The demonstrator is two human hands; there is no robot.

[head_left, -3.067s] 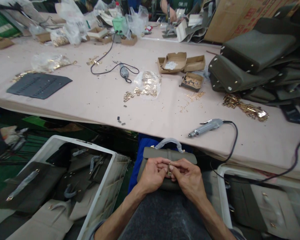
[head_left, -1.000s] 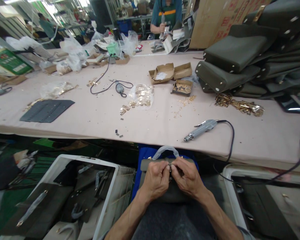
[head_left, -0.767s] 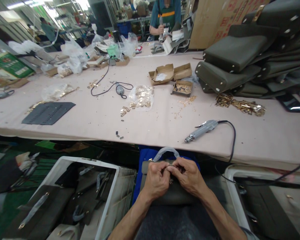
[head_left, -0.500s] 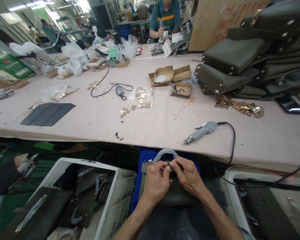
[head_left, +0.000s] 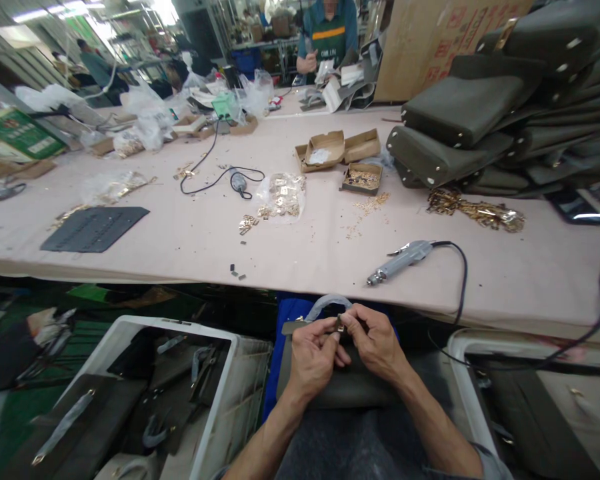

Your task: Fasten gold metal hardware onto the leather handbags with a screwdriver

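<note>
A dark olive handbag [head_left: 325, 397] rests at my lap against the table's front edge, its arched handle [head_left: 330, 303] wrapped in clear film. The bag's flap [head_left: 291, 327] is lifted, and a small metal fitting [head_left: 341, 327] shows at its edge between my hands. My left hand [head_left: 311, 357] pinches the flap edge from the left, its lower fingers partly curled underneath. Thumb and forefinger of my right hand [head_left: 377, 341] close on the same edge by the fitting. The fingers hide most of the fitting.
An electric screwdriver [head_left: 403, 263] lies on the table with its cord running right. Small boxes [head_left: 363, 179] and bagged metal fittings [head_left: 284, 195] lie beyond. Bags are piled [head_left: 470, 110] at right. White crates [head_left: 220, 400] holding bags flank me. A person [head_left: 327, 40] sits opposite.
My left fingers have spread and extended under the flap edge, and the flap is tipped up more. My right hand has shifted slightly up, still pinching. The view has moved slightly.
</note>
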